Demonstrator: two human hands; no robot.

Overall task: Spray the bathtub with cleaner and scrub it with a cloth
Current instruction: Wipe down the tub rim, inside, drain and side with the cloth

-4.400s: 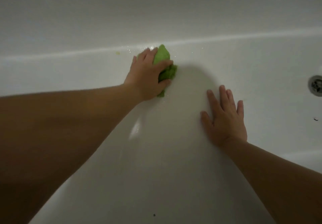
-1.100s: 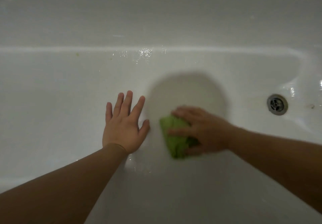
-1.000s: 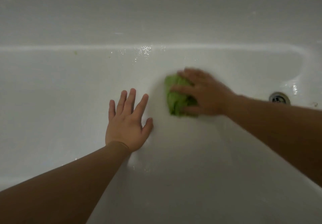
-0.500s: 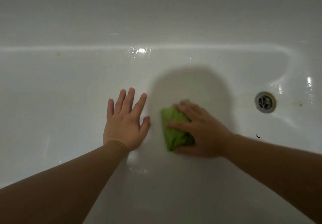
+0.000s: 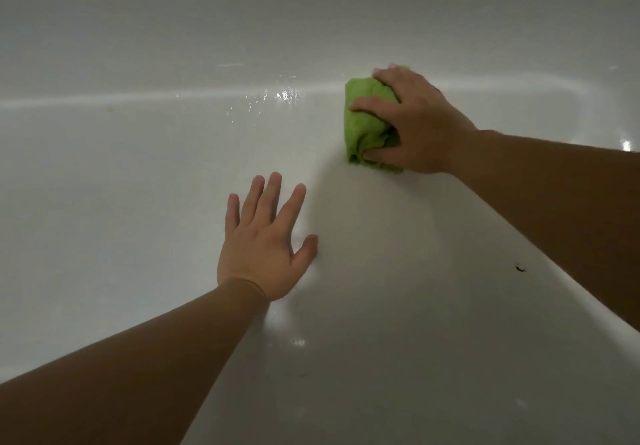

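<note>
I look down into a white bathtub [image 5: 121,174]. My right hand [image 5: 414,120] grips a bunched green cloth [image 5: 365,122] and presses it on the tub where the floor curves up into the far wall. My left hand [image 5: 265,240] lies flat on the tub floor with its fingers spread, nearer to me and left of the cloth. No spray bottle is in view.
Wet droplets [image 5: 273,98] glint along the bend between floor and far wall, left of the cloth. A small dark speck [image 5: 520,267] lies on the tub floor at the right. The drain is out of view.
My right hand has pushed the cloth away from me, from mid floor up to the far bend. The left hand has stayed flat in place. The drain has left the view.
</note>
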